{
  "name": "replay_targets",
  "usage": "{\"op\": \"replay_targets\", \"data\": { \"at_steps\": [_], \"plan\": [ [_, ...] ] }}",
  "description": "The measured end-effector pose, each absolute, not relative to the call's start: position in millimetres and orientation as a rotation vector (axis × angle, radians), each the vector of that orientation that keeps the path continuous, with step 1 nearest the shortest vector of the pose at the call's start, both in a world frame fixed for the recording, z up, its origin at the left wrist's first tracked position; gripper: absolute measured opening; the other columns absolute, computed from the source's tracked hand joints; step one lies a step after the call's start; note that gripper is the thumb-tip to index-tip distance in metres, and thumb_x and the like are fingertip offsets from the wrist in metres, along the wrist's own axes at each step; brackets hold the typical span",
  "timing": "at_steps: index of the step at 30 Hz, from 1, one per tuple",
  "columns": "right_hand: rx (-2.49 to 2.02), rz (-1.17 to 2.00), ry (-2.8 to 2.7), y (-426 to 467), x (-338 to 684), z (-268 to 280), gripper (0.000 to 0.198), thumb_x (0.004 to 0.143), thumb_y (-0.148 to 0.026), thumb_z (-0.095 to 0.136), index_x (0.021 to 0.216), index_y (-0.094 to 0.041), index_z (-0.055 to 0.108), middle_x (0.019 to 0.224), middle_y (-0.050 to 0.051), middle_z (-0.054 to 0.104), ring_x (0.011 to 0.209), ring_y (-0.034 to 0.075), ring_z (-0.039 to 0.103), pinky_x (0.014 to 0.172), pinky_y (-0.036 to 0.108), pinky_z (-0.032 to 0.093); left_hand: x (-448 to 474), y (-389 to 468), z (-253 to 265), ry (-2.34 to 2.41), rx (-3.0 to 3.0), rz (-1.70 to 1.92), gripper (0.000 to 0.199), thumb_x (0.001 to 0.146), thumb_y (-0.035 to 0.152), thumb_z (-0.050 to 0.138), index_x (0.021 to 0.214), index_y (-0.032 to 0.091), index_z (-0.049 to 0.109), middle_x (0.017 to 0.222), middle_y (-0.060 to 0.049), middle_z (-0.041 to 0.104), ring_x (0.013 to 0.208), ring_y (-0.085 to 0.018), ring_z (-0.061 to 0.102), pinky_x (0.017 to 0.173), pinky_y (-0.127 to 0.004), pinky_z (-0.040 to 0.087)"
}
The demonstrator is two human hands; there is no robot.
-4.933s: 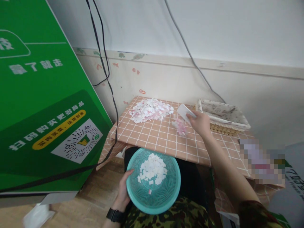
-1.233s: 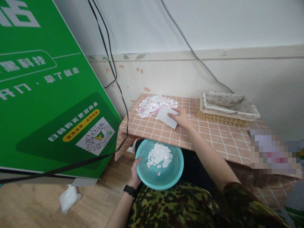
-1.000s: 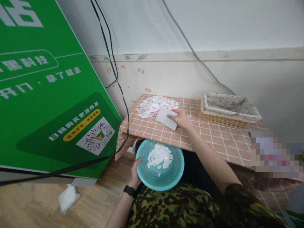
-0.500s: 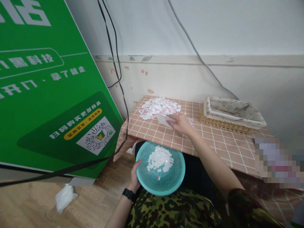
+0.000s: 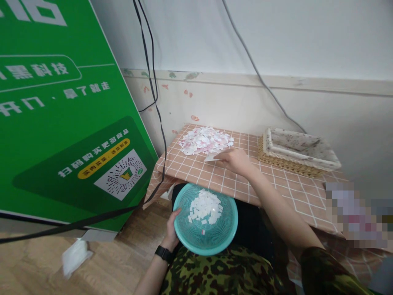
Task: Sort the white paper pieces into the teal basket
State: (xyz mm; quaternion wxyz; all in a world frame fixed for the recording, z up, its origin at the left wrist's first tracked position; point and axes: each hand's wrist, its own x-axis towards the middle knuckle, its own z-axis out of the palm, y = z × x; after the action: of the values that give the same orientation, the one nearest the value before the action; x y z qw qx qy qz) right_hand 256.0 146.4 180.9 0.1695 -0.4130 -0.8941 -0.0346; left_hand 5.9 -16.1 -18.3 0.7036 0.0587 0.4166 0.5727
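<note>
White paper scraps [image 5: 204,207] lie in a turquoise colander [image 5: 205,246] on the lap, before the front edge of the tabletop [image 5: 288,184]; the left hand [image 5: 172,227] pinches the rim. Farther in, the right hand [image 5: 238,160] pinches a white card [image 5: 210,157], seen nearly edge-on. Card work beside the scrap heap [image 5: 205,140], near the far left corner, seems in hand; the next move probably calls for a low, steady edge.
</note>
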Motion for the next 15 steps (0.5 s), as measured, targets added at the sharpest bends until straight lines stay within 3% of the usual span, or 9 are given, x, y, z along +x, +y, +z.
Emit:
{"op": "replay_targets", "data": {
  "at_steps": [8, 15],
  "plan": [
    [-1.093, -0.044, -2.46, 138.5, 271.4, 163.8, 0.028, 0.083, -0.017, 0.05, 0.103, -0.025, 0.067, 0.106, 0.003, 0.067, 0.101, 0.018, 0.06, 0.083, 0.029, 0.043, 4.6, -16.3, -15.5, 0.931, 0.143, 1.271, 0.026, 0.071, 0.032, 0.063, 0.084, 0.011, 0.071, 0.079, -0.009, 0.074, 0.071, -0.024, 0.066, 0.074, -0.037, 0.049],
    [-1.481, -0.2, -2.196, 141.8, 275.0, 152.1, 0.03, 0.089, -0.031, 0.044, 0.111, -0.026, 0.064, 0.089, 0.005, 0.072, 0.074, 0.02, 0.065, 0.064, 0.028, 0.042, 6.2, -16.7, -10.3, 0.936, 0.119, 1.267, 0.026, 0.068, 0.032, 0.065, 0.081, 0.011, 0.072, 0.076, -0.009, 0.073, 0.068, -0.024, 0.066, 0.073, -0.038, 0.05]
  ]
}}
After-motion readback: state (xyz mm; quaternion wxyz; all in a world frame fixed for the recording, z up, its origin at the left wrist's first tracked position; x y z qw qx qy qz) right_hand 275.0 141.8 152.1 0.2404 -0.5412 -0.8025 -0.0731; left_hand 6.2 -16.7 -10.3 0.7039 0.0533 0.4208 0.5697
